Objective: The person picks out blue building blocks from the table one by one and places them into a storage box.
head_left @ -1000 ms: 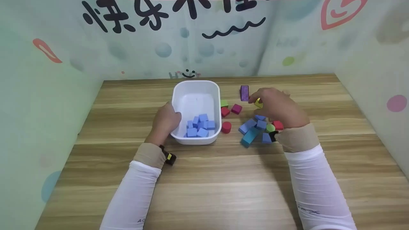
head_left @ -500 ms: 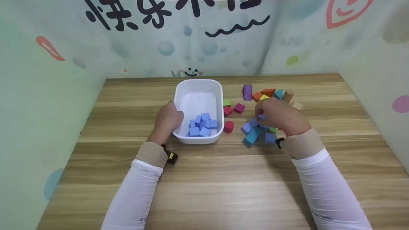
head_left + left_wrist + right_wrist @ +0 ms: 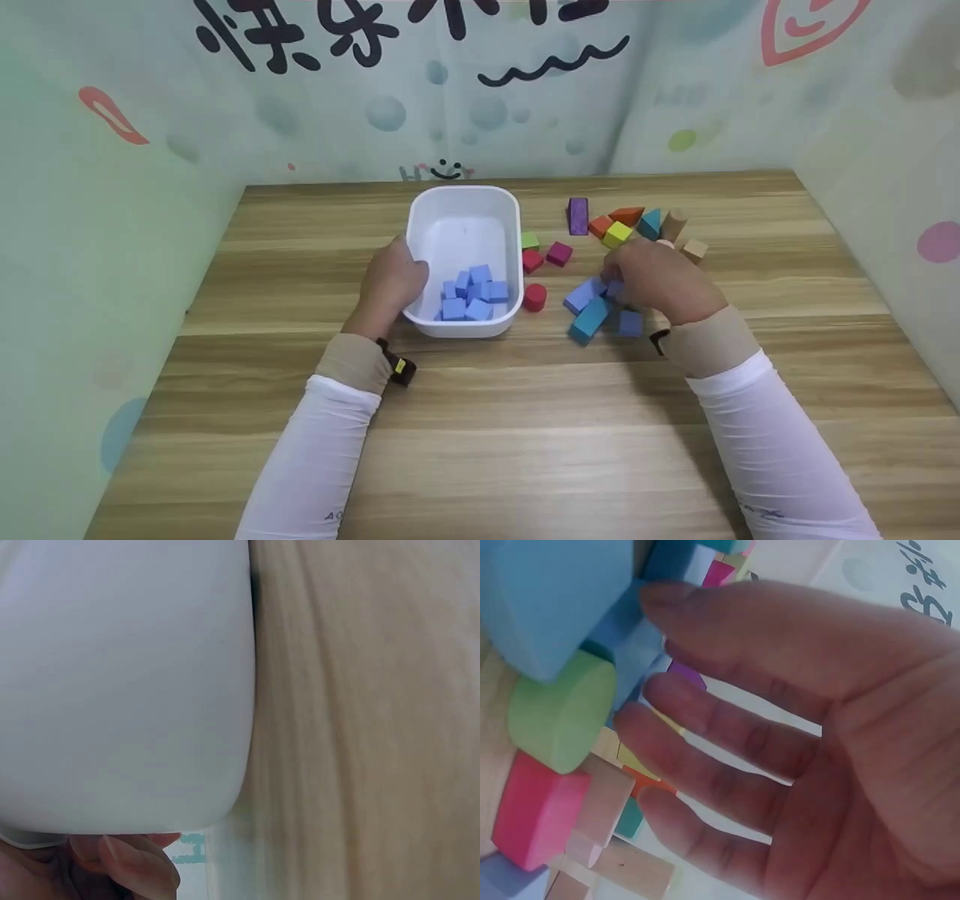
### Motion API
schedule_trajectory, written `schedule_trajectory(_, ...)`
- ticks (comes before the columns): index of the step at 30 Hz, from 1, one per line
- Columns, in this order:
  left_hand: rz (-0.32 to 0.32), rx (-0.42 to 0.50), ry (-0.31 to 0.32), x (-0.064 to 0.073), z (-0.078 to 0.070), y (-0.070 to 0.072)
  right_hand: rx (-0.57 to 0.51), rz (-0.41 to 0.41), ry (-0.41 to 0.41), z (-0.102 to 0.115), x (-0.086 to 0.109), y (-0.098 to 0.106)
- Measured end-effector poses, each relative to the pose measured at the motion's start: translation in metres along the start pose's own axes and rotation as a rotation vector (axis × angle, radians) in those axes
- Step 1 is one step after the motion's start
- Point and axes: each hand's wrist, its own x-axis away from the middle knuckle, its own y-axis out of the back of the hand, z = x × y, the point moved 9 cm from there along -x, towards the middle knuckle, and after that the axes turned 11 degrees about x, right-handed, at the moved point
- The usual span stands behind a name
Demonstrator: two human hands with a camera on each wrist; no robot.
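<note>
My left hand (image 3: 391,279) grips the left side of a white plastic box (image 3: 465,330), thumb over the rim. Inside the box lie several small light-blue blocks (image 3: 478,291). In the left wrist view the box's smooth outer wall (image 3: 127,690) fills much of the picture, with curled fingertips (image 3: 139,870) under it. My right hand (image 3: 660,277) reaches into loose blocks on the table. Its thumb and index finger meet at a blue block (image 3: 634,645), the other fingers loosely bent. Right by it are a green cylinder (image 3: 559,712), a pink-red block (image 3: 536,810) and a large blue block (image 3: 555,600).
Between box and right hand lie a red cylinder (image 3: 535,298), a red block (image 3: 532,261) and a magenta block (image 3: 559,253). Farther back are a purple block (image 3: 577,216), a yellow block (image 3: 617,235) and wooden pieces (image 3: 694,250). A teal block (image 3: 589,321) lies nearer. A printed backdrop (image 3: 450,112) stands behind.
My right hand has drawn back from near the purple and yellow blocks toward the blue ones, uncovering the yellow, orange and wooden pieces. My left hand and the box stay in place.
</note>
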Motion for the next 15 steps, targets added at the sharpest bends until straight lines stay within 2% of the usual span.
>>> schedule_trajectory(15,0.008,0.004,0.031,0.000,0.002,0.000,-0.044,0.053,-0.026,0.000,-0.002,-0.011)
